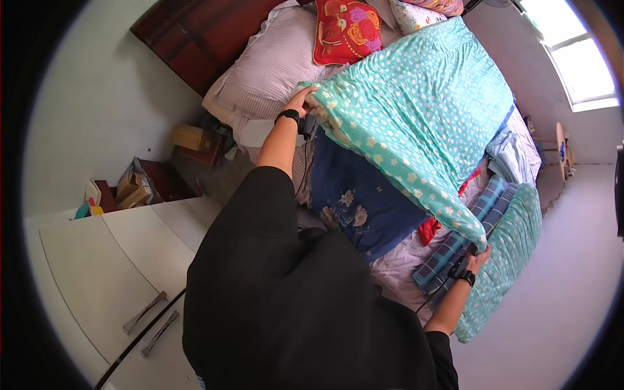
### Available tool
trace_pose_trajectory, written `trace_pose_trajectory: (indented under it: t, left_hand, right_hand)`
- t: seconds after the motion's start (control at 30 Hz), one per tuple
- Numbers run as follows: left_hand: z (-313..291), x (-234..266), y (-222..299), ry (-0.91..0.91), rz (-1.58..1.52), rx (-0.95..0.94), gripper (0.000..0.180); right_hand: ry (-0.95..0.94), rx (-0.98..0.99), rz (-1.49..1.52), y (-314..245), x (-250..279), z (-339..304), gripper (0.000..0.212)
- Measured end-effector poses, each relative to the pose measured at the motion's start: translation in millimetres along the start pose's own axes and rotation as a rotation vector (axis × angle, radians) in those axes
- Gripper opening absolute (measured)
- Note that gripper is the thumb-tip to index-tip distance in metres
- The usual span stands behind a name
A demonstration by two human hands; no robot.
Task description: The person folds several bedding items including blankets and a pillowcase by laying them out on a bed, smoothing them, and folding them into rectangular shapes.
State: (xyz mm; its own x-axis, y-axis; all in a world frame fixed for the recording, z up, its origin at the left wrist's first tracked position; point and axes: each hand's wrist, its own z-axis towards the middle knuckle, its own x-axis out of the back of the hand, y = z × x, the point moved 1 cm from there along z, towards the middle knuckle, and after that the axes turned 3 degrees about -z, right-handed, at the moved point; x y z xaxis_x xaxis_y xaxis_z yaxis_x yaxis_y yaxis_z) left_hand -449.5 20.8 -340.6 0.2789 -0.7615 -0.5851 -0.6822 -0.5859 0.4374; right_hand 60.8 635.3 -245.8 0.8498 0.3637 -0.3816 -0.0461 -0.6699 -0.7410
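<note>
A mint-green quilt (422,110) with small white and yellow flowers spreads across the bed. Its near edge is pulled up between my two hands. My left hand (301,103) is closed on the corner by the pillow side, where a pale underside shows at the fold. At the foot end, my right hand (480,257) grips the other near corner, its fingers partly hidden by cloth. Beneath the raised edge lies a dark blue floral cloth (364,201). Close to my right hand are a folded blue plaid cloth (448,250) and a folded green floral quilt (510,260).
A striped pillow (276,68) and a red embroidered cushion (338,49) rest by the dark wooden headboard (188,45). Folded light-blue fabric (510,155) lies toward the far right. A white cabinet (97,279) stands at left, with boxes (133,188) behind it. Cables hang by both wrists.
</note>
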Motion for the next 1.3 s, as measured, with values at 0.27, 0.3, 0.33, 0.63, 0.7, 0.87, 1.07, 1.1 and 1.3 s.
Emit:
trace_pose_trajectory:
  t: [0.27, 0.3, 0.33, 0.63, 0.7, 0.87, 1.07, 1.1, 1.3]
  left_hand:
    - [30, 37, -7, 0.091, 0.214, -0.116, 0.034]
    - [34, 56, -2, 0.124, 0.210, -0.125, 0.032]
    - [34, 67, -2, 0.165, 0.221, -0.142, 0.034]
    - [-8, 45, 1, 0.284, 0.681, -0.081, 0.070]
    - [-14, 29, 2, 0.106, 0.576, -0.126, 0.067]
    - [-47, -51, 36, -0.307, 0.471, -0.497, 0.043]
    - [-191, -123, 131, -0.471, 0.457, -0.959, 0.011]
    - [-221, -125, 135, -0.507, 0.508, -1.088, 0.017]
    - [-413, -96, 135, -0.468, 0.307, -0.844, 0.026]
  right_hand:
    - [0.118, 0.043, 0.077, -16, -19, 2, 0.022]
    - [0.105, 0.036, 0.089, -7, -29, 4, 0.022]
    - [0.139, 0.060, 0.061, 4, -39, 0, 0.022]
    - [0.290, 0.093, 0.031, 35, -47, -50, 0.027]
    - [0.249, 0.115, 0.020, 39, -39, -58, 0.027]
    - [0.210, 0.492, -0.016, 17, -46, -77, 0.029]
    - [0.131, 0.779, -0.171, -84, -68, -226, 0.028]
    - [0.113, 0.781, -0.128, -87, -78, -258, 0.029]
    - [0.199, 1.085, -0.011, -101, -3, -443, 0.049]
